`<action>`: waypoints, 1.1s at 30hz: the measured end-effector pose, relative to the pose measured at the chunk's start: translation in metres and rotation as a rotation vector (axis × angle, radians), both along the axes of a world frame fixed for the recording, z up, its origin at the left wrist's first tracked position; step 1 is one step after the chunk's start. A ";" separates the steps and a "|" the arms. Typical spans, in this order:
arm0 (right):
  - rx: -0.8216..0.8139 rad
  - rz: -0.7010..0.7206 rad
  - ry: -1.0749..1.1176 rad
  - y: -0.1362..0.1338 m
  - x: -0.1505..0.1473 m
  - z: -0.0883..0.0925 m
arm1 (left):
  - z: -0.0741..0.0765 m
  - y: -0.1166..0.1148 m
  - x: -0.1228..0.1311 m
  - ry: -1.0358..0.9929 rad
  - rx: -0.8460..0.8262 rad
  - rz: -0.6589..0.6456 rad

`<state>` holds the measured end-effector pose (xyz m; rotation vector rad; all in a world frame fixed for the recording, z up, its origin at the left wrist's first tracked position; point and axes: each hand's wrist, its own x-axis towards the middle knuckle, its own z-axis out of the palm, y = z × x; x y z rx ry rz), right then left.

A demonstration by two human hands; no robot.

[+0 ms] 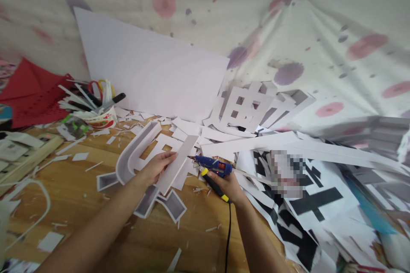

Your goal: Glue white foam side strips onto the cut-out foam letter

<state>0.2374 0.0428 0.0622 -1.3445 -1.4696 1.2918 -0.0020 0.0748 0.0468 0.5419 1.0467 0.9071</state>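
Observation:
My left hand (159, 168) grips the edge of a white foam board strip (178, 163), which is held tilted over the table. My right hand (229, 184) is closed around a blue hot glue gun (209, 164). Its nozzle points left, close to the strip's right edge. A yellow and black utility knife (215, 186) lies slantwise at my right fingers; whether they touch it I cannot tell. Below the strip sits a white raised-wall character piece (123, 162), partly hidden by my left hand and the strip. A black cord (228, 230) hangs below my right hand.
White offcuts (80, 156) litter the wooden table (105, 222). At left stands a tub (104, 119) of tools near red material (35, 94). A large white board (150, 68) leans at the back beside built-up white characters (245, 106). Black-and-white printed sheets (333, 200) cover the right.

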 end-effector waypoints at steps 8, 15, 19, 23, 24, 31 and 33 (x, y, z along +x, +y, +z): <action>0.067 -0.035 -0.014 0.007 0.002 0.003 | 0.001 -0.001 0.000 0.015 -0.007 -0.024; 0.099 -0.227 -0.051 0.018 0.006 0.015 | 0.004 -0.001 0.001 0.049 -0.019 -0.036; 0.097 -0.264 -0.035 0.021 0.002 0.020 | 0.003 -0.001 0.000 0.057 -0.021 -0.045; 0.110 -0.304 -0.023 0.022 0.000 0.018 | 0.004 -0.002 0.000 0.055 -0.027 -0.042; 0.102 -0.312 -0.019 0.021 0.000 0.017 | 0.005 -0.002 0.001 0.056 -0.029 -0.042; 0.087 -0.324 -0.013 0.021 0.003 0.014 | 0.005 -0.003 0.001 0.049 -0.026 -0.057; 0.091 -0.320 -0.012 0.021 0.002 0.015 | 0.005 -0.003 0.001 0.049 -0.022 -0.057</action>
